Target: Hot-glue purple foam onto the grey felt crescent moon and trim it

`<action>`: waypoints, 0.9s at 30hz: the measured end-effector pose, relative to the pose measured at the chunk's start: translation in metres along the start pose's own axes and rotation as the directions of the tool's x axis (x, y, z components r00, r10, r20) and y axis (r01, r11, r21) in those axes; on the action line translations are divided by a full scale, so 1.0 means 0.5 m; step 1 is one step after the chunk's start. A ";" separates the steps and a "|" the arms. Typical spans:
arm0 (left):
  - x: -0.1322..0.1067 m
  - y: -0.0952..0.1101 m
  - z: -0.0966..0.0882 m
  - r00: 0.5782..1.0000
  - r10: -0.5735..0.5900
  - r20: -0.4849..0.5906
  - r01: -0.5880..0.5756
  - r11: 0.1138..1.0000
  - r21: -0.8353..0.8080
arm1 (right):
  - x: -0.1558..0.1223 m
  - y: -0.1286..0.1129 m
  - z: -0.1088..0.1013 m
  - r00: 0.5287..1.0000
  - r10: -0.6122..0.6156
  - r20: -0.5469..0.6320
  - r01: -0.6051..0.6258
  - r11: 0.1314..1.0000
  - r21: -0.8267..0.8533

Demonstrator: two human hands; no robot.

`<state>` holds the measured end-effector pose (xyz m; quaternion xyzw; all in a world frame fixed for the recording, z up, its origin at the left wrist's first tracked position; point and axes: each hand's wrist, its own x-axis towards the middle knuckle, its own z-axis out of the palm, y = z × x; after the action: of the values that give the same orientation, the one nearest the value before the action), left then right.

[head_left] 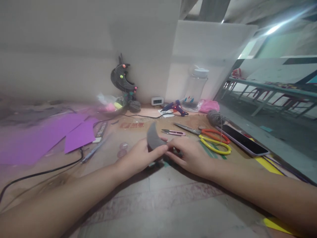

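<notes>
A grey crescent-shaped piece (154,137) rises from between my hands, its pointed tip upward. My left hand (141,153) is closed around its lower part, the thumb pressed along its edge. My right hand (189,153) meets it at the lower right end with fingers pinched together; what lies between those fingertips is partly hidden. Just beyond my hands lie small pink-handled thread snips (173,132) and large scissors (214,140) with one orange and one yellow handle loop.
At the back stand a dark crescent decoration with coloured balls (121,79), a small digital clock (157,101), a glue gun (175,107) and a clear bottle (195,89). Purple sheets (79,134) and a black cable (49,171) lie left; grey yarn (216,117) and a phone (244,140) right.
</notes>
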<state>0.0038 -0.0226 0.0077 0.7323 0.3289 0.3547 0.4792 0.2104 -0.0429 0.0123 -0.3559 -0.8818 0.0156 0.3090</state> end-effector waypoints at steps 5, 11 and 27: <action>0.011 -0.012 -0.006 0.993 -0.062 -0.105 0.062 0.998 0.001 | -0.006 -0.002 -0.005 1.000 0.007 0.021 -0.009 0.996 0.083; 0.018 -0.019 -0.011 0.978 -0.138 -0.158 0.127 0.989 -0.080 | -0.003 0.033 0.000 0.890 0.418 -0.180 -0.356 0.886 0.298; 0.013 0.004 -0.009 0.948 -0.136 -0.289 0.104 0.987 -0.122 | 0.012 0.037 0.001 0.879 0.461 0.121 -0.461 0.756 0.465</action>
<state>0.0038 -0.0158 0.0125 0.6234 0.4218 0.4475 0.4830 0.2183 -0.0256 0.0106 -0.4738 -0.7347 0.3092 0.3742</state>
